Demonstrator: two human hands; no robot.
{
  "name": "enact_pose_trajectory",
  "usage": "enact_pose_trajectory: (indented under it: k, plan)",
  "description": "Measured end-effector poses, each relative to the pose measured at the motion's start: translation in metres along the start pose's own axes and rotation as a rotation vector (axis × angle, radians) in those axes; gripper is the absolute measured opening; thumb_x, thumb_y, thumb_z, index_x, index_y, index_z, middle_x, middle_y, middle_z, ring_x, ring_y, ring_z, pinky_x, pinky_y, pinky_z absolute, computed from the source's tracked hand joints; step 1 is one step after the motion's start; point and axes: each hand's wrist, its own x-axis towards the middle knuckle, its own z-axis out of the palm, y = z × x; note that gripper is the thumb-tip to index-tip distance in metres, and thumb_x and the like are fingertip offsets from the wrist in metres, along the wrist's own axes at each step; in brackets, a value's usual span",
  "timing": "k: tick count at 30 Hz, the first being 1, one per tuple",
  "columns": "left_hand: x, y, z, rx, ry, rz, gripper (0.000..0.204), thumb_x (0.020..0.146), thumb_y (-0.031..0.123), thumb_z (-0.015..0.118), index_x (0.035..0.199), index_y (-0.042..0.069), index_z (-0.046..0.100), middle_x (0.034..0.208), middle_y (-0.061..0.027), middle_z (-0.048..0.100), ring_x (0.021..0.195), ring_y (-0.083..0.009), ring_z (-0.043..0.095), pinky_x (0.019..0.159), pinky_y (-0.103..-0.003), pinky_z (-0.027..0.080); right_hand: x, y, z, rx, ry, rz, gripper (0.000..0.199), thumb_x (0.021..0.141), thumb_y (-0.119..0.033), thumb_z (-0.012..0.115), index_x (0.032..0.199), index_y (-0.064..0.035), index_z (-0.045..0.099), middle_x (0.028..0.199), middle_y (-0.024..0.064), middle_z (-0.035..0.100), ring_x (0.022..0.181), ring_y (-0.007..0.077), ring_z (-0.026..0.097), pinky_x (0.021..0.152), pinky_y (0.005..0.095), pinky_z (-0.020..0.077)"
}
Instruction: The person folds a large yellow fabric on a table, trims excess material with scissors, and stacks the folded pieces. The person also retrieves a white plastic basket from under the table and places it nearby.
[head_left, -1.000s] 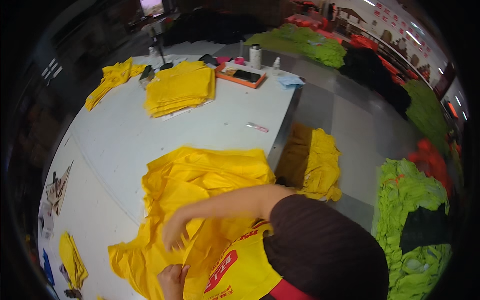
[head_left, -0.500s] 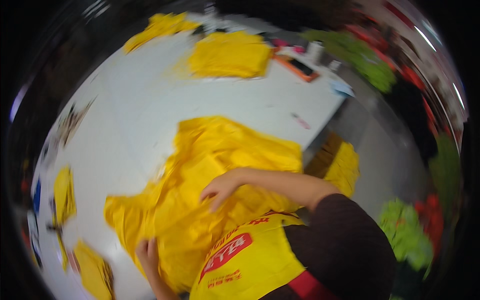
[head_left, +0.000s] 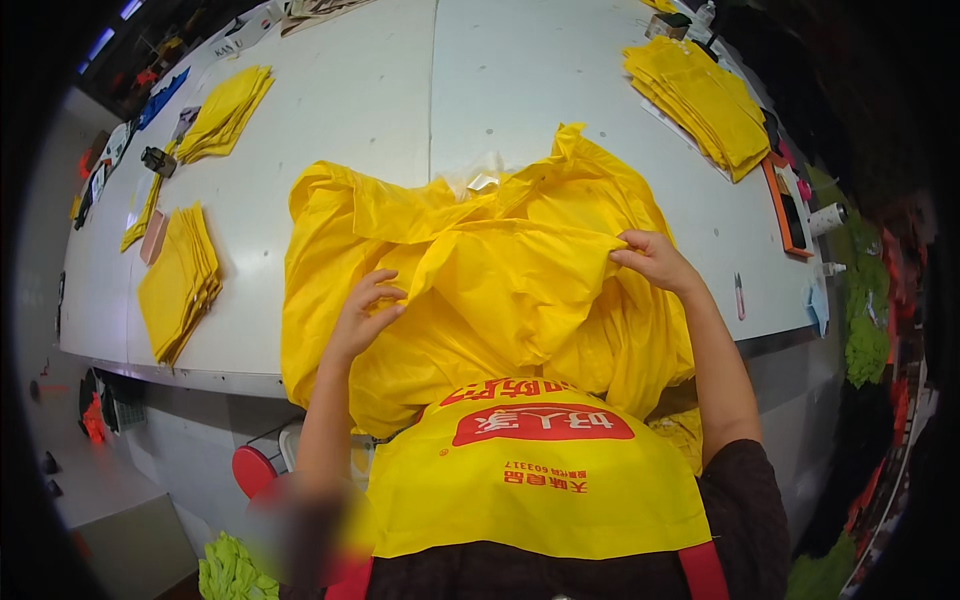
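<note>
A large yellow garment [head_left: 520, 290] of thin, crumpled cloth is bunched over the table's front edge, right before me. Its far side spreads in folds, with a bit of clear plastic [head_left: 485, 178] showing at the top middle. My right hand [head_left: 658, 264] pinches a raised edge of the cloth between thumb and fingers. On the other side my left hand [head_left: 368, 312] is beside the folds, its fingers curved and apart, nothing visible between them. Against my body, a yellow apron [head_left: 540, 500] with a red patch meets the near part of the garment.
Folded yellow cloth stacks lie on the white table [head_left: 350, 100]: one at left [head_left: 180, 285], one farther back [head_left: 228, 112], one at far right [head_left: 700, 105]. Small snips [head_left: 740, 297] and an orange tray [head_left: 785, 205] lie at right. A red stool [head_left: 254, 470] stands below, left.
My view has turned, with the table edge now running across in front. The right hand has moved outward to the right and grips the cloth edge; the cloth is spread wider.
</note>
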Motion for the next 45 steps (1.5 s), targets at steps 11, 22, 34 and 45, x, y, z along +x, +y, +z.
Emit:
enact_pose_trajectory:
  k: [11,22,34,45]
  plan:
    - [0.007,-0.034,-0.057,0.024,0.093,-0.479,0.018,0.08,0.015,0.066,0.072,0.003,0.054,0.071,0.0012,0.054,0.063,-0.0085,0.046,0.056,-0.023,0.036,0.032,0.021,0.026,-0.951,-0.16,-0.066,0.035,0.079,-0.041,0.059,0.07,-0.0074,0.059,0.068,0.0127,0.062,0.066,0.0319,0.059,0.07,0.0424,0.0431]
    - [0.018,0.06,0.115,0.652,-0.342,0.235,0.062,0.072,0.04,0.069,0.124,0.013,0.048,0.125,-0.0101,0.049,0.121,-0.029,0.041,0.098,-0.051,0.031,0.13,0.013,0.116,-1.135,0.282,-0.558,0.037,0.081,-0.024,0.054,0.117,-0.015,0.051,0.125,0.011,0.045,0.116,0.0292,0.042,0.077,0.0497,0.045]
    - [-0.011,0.029,0.097,0.378,0.275,0.1,0.042,0.078,0.021,0.065,0.114,0.001,0.055,0.117,-0.0165,0.055,0.109,-0.034,0.05,0.097,-0.045,0.035,0.171,0.047,0.059,-0.628,0.271,-0.214,0.045,0.083,-0.022,0.057,0.125,-0.0106,0.047,0.133,0.0159,0.042,0.121,0.0353,0.04,0.092,0.0428,0.0427]
    - [0.042,-0.03,-0.016,-0.101,0.437,-0.901,0.045,0.089,0.042,0.05,0.078,0.0,0.059,0.061,-0.0056,0.056,0.051,-0.0153,0.052,0.048,-0.028,0.044,-0.097,0.179,-0.104,-0.889,0.794,1.189,0.065,0.085,-0.047,0.049,0.135,-0.0075,0.034,0.139,0.0212,0.03,0.127,0.0363,0.032,0.1,0.0537,0.0269]
